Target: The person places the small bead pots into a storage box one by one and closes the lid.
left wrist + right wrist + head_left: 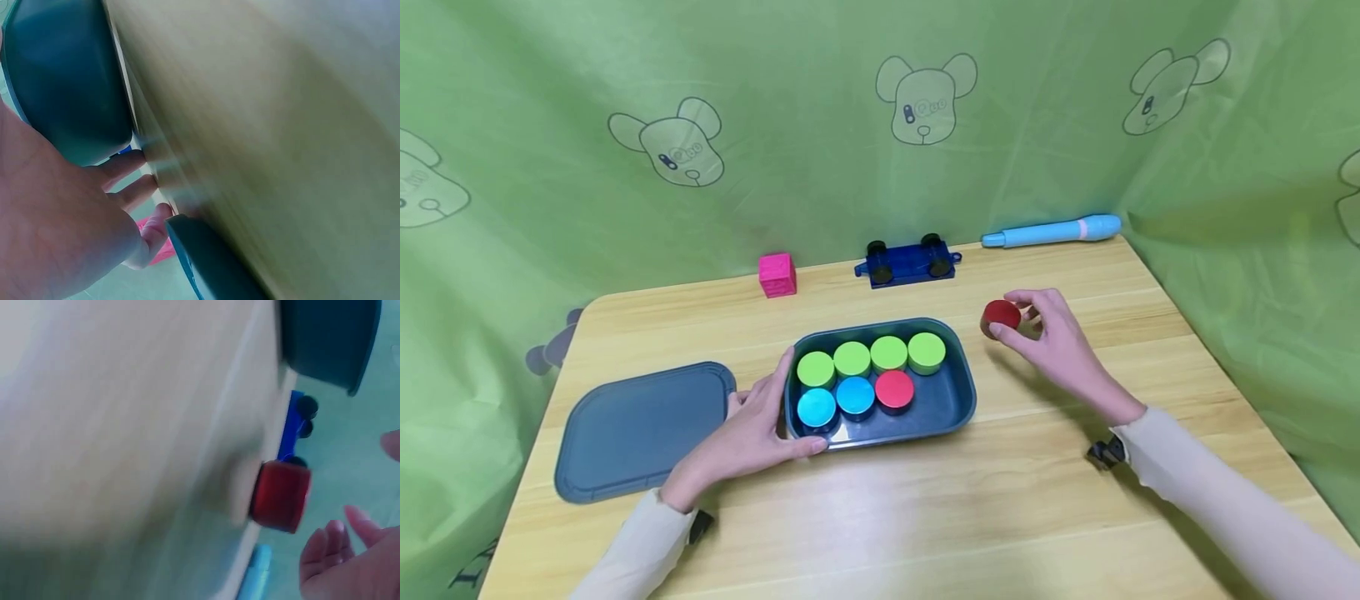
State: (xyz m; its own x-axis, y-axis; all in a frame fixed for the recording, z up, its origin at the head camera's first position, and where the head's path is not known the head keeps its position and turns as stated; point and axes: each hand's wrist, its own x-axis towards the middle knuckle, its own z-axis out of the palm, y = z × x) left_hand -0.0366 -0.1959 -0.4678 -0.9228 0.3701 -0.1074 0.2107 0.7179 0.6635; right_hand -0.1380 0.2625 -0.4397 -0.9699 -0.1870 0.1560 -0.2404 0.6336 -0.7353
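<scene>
My left hand (pixel 748 429) rests at the left end of a dark blue-green tray (pixel 953 417), thumb along the near wall and index finger at the far left corner. In the left wrist view the other fingers stretch straight beside the tray (pixel 69 81). Inside stand a back row of several green cylinders (pixel 852 358), with two blue cylinders (pixel 855 396) and one red-topped cylinder (pixel 895 388) in front. To the tray's right, my right hand (pixel 1052 342) is spread around another red cylinder (pixel 1001 314). The right wrist view shows a gap between its fingers and that cylinder (pixel 281 495).
A flat blue-grey lid (pixel 643 429) lies left of the tray. Along the table's back edge are a pink cube (pixel 777 275), a dark blue wheeled toy chassis (pixel 910 262) on its back and a light blue pen-shaped thing (pixel 1052 232). Green printed cloth (pixel 812 125) hangs behind.
</scene>
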